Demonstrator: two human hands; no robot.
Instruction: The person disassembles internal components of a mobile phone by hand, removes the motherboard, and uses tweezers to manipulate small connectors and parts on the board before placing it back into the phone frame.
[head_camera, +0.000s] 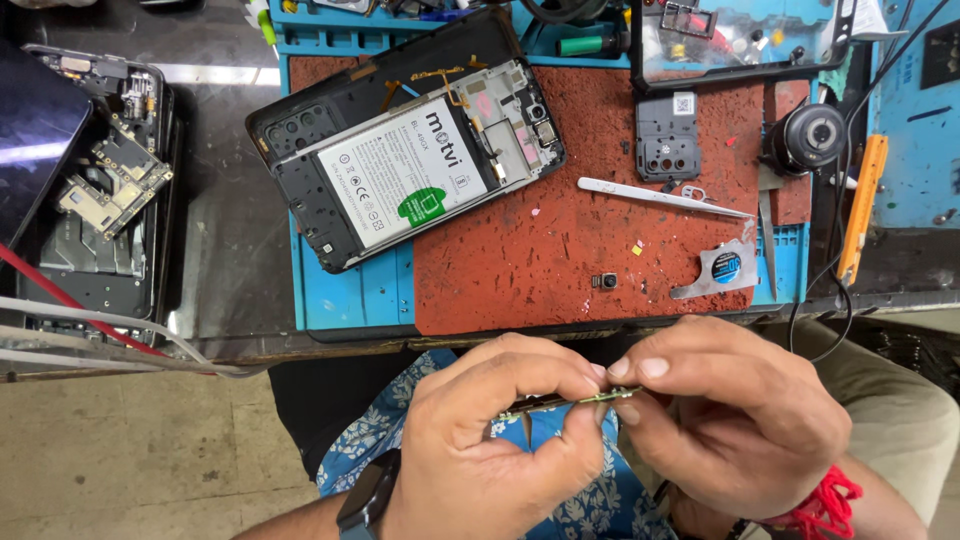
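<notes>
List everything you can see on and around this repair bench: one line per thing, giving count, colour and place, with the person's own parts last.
Board: one, thin, green, pinched between both hands.
Open phone: one, black, white battery, upper middle on mat.
Mat: one, red, on blue tray.
Tray: one, blue, under mat.
Tweezers: one, white, right of phone.
Camera cover: one, grey, above tweezers.
Camera module: one, small, black, low on mat.
Second phone: one, dismantled, black, far left.
Orange tool: one, right edge.
Watch: one, black, left wrist.
Left hand: holding board.
Right hand: holding board.
</notes>
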